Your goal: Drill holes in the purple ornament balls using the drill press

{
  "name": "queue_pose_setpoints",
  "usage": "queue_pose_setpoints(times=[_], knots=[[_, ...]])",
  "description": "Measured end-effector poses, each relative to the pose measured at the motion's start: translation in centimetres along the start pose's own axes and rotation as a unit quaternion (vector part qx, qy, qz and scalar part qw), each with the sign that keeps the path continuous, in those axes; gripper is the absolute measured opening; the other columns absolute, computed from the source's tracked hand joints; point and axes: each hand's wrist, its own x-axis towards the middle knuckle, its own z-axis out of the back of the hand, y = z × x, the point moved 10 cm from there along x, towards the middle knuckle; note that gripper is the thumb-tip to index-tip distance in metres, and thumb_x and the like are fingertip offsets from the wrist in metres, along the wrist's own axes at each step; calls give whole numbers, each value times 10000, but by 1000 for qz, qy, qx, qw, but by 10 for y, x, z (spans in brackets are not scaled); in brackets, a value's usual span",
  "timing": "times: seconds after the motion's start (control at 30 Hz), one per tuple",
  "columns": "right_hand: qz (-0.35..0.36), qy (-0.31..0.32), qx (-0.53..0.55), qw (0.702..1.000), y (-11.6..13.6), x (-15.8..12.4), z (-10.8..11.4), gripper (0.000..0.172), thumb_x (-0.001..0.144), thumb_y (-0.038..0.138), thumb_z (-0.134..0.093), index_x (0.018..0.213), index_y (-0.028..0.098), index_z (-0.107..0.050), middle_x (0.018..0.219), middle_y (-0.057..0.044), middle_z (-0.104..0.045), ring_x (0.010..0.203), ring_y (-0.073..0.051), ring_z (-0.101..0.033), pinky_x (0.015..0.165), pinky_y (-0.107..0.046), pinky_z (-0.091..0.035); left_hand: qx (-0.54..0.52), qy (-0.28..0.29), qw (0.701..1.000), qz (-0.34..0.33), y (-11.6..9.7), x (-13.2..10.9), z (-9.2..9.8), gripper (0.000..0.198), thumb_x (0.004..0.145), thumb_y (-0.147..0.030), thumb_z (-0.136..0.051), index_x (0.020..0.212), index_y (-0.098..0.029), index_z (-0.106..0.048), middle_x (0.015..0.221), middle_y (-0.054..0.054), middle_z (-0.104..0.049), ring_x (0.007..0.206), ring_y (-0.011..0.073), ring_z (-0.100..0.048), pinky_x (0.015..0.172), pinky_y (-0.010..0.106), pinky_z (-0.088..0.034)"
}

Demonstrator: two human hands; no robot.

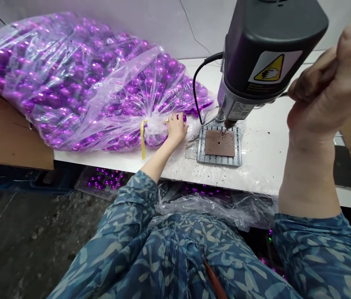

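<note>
At the gathered mouth of a big clear plastic bag (101,87) full of shiny purple balls, my left hand (177,128) has its fingers closed round a purple ball (184,118). My right hand (331,79) is raised at the right and closed on the feed handle (283,94) of a small drill press (275,37); its grip is mostly hidden by the fingers. Under the chuck (230,123), a brown plate (219,147) with a small hole lies on the slotted metal base (201,160). The thin bit points down just above the plate.
A yellow strip (142,141) hangs from the bag's neck. Cardboard (13,133) stands at left. Dark chips dot the white table (262,153). A clear tray (101,191) of purple balls sits below the table edge, beside loose plastic sheeting (219,209). A dark flat object (345,166) lies right.
</note>
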Motion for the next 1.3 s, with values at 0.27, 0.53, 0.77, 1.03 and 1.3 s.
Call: queue_pose_setpoints(times=[0.27,0.53,0.77,1.03,1.3], knots=[[7,34,-13,999,5,-1,-6,712,728,565,-776,545,188,-200,396,87,-180,314,-12,-275,332,-240,-120,-170,30,980,-104,-35,-24,17,613,832,-208,-831,1371,-222,-539,1329,145,-640,1164,285,-671,1028,495,-580],[14,28,1,1000,7,-2,-9,720,712,609,-758,590,211,-170,390,93,-216,299,-20,-271,350,-253,-72,-391,240,883,-95,-71,-87,-20,811,881,-634,-784,1505,-239,-449,1295,134,-679,1095,240,-701,981,429,-591],[32,9,-40,999,11,-5,-6,722,743,698,-670,589,202,-168,388,88,-287,307,-4,-261,351,-237,-88,-374,245,889,-102,-75,-67,-49,600,947,-573,-713,1417,-227,-574,1362,134,-689,1242,278,-680,1088,456,-542],[48,11,-73,996,13,-8,-6,702,799,720,-595,619,195,-165,414,80,-254,333,-4,-284,374,-223,-131,-321,219,916,-98,-85,-65,-50,578,846,-400,-851,1316,-197,-584,1268,132,-701,1043,225,-696,926,405,-592],[55,1,-47,997,11,-6,-4,713,774,740,-647,609,210,-200,402,79,-282,315,-24,-260,350,-253,-101,-289,156,937,-121,-105,-65,-48,519,763,-303,-918,1203,-196,-665,1184,97,-686,1138,267,-657,999,447,-562]])
